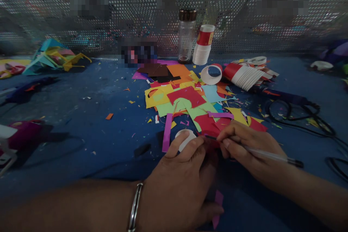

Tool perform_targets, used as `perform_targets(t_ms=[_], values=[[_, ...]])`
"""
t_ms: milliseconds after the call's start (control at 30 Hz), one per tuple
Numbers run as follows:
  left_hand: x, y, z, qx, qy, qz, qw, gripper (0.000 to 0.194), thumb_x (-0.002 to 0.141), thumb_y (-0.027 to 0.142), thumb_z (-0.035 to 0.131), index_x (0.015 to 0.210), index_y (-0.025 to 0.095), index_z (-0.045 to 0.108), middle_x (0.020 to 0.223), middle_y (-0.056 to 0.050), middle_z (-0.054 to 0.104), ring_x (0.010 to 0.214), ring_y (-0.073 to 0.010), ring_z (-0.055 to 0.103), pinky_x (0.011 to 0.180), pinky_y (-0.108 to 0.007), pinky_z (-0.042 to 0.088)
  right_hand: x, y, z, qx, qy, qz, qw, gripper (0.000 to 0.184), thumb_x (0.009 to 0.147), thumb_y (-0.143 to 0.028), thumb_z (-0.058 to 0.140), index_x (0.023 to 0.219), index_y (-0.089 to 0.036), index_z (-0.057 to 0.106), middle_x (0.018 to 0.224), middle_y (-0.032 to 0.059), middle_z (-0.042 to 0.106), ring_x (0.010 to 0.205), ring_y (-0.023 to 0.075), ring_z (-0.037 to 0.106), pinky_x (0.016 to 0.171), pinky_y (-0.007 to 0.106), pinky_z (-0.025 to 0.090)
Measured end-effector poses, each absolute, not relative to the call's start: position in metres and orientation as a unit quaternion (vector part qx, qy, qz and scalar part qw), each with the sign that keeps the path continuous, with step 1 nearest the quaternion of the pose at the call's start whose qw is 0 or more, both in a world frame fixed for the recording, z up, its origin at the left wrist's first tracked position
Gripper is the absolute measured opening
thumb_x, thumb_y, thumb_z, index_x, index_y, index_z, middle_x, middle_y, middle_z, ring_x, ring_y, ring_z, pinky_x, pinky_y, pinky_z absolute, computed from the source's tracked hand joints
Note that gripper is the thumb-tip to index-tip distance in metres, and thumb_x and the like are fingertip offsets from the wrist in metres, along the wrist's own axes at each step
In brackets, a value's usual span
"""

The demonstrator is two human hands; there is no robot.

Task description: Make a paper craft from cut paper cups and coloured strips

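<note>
My left hand (181, 181) lies low on the blue table, fingers pressed down on a white round paper cup base (184, 138) that rests on a red paper sheet (206, 125). A metal bangle sits on that wrist. My right hand (247, 148) is closed round a clear pen (268, 155), whose dark tip touches the red paper just beside the white disc. A purple paper strip (167, 132) lies left of the disc. Part of the red paper is hidden under both hands.
A heap of coloured paper scraps (187, 96) spreads behind my hands. Further back stand a glass jar (186, 36) and stacked paper cups (203, 45); more cups (244, 75) lie tipped over. Black cable (296, 114) loops at right. A perforated metal screen (244, 14) closes the far side.
</note>
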State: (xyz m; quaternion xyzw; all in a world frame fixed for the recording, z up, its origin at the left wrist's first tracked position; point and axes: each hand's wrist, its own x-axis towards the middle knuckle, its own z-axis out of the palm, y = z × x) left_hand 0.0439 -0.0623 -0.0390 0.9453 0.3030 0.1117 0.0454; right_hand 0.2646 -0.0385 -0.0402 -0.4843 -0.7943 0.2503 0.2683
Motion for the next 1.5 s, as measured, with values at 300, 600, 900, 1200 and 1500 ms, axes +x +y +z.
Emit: perform_targets(t_ms=[300, 600, 900, 1200, 1500], values=[[0.044, -0.061, -0.040, 0.945, 0.302, 0.123, 0.038, 0.076, 0.087, 0.066, 0.066, 0.138, 0.009, 0.059, 0.139, -0.016, 0.064, 0.138, -0.0313, 0.049, 0.124, -0.050, 0.031, 0.259, -0.044, -0.035, -0.531, -0.759, 0.246, 0.285, 0.017, 0.098, -0.027, 0.043, 0.088, -0.026, 0.057, 0.062, -0.0071, 0.063, 0.053, 0.0111, 0.056, 0.053, 0.026, 0.041], [0.045, -0.061, -0.039, 0.945, 0.302, 0.120, 0.036, 0.076, 0.087, 0.066, 0.066, 0.137, 0.010, 0.059, 0.138, -0.014, 0.065, 0.137, -0.0308, 0.049, 0.125, -0.049, 0.030, 0.260, -0.041, -0.037, -0.529, -0.765, 0.252, 0.268, 0.017, 0.097, -0.026, 0.043, 0.087, -0.025, 0.056, 0.060, -0.0056, 0.064, 0.051, 0.0118, 0.057, 0.052, 0.026, 0.040], [0.044, -0.060, -0.040, 0.945, 0.299, 0.125, 0.035, 0.075, 0.086, 0.066, 0.067, 0.136, 0.010, 0.060, 0.137, -0.014, 0.066, 0.137, -0.0306, 0.050, 0.124, -0.049, 0.031, 0.264, -0.039, -0.039, -0.514, -0.780, 0.234, 0.269, 0.016, 0.096, -0.024, 0.043, 0.087, -0.025, 0.057, 0.059, -0.0068, 0.065, 0.049, 0.0108, 0.058, 0.050, 0.025, 0.040], [0.044, -0.061, -0.040, 0.947, 0.293, 0.129, 0.022, 0.071, 0.088, 0.066, 0.065, 0.132, 0.011, 0.063, 0.136, -0.013, 0.067, 0.135, -0.0302, 0.051, 0.123, -0.049, 0.032, 0.260, -0.044, -0.036, -0.548, -0.760, 0.219, 0.271, 0.017, 0.095, -0.025, 0.042, 0.085, -0.026, 0.056, 0.058, -0.0078, 0.061, 0.049, 0.0113, 0.055, 0.052, 0.026, 0.039], [0.043, -0.062, -0.040, 0.947, 0.295, 0.124, 0.021, 0.075, 0.087, 0.067, 0.065, 0.136, 0.011, 0.061, 0.136, -0.013, 0.066, 0.136, -0.0309, 0.051, 0.123, -0.049, 0.032, 0.254, -0.050, -0.033, -0.564, -0.745, 0.226, 0.275, 0.018, 0.097, -0.025, 0.041, 0.085, -0.025, 0.055, 0.060, -0.0067, 0.059, 0.053, 0.0119, 0.054, 0.056, 0.028, 0.039]])
